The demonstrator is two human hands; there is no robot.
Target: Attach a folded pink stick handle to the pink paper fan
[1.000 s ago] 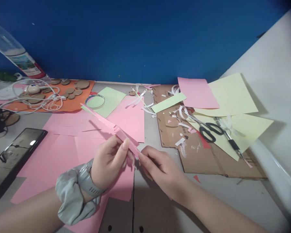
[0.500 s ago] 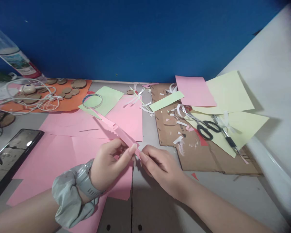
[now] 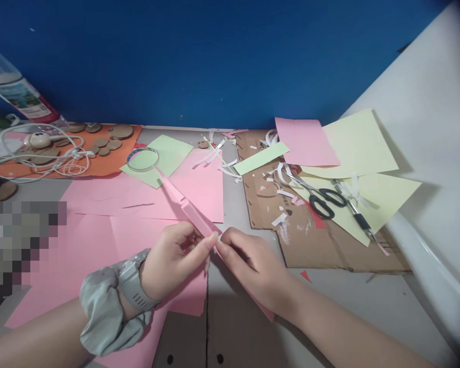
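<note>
A long folded strip of pink paper (image 3: 194,214) runs slantwise through both hands above the desk. My left hand (image 3: 178,260) pinches it between thumb and fingers. Right beside it, my right hand (image 3: 253,266) is closed on the same strip, and the strip's lower end shows below that hand. The far end narrows and reaches up toward a clear ring, like a roll of tape (image 3: 142,159), on a green paper sheet (image 3: 172,151). Large pink sheets (image 3: 111,250) lie under my left hand. Some fingers are hidden behind the strip.
To the right, black-handled scissors (image 3: 322,203), a pen (image 3: 362,222) and paper scraps lie on cardboard (image 3: 310,250) with yellow sheets (image 3: 364,148). At left are tangled white earphones (image 3: 72,153), cardboard discs (image 3: 118,131) on orange paper, and a bottle (image 3: 26,97). A blue panel (image 3: 214,61) stands behind.
The strip's lower end now shows below my right hand, where it was hidden before. Both hands keep their hold, close together. The whole view has shifted slightly.
</note>
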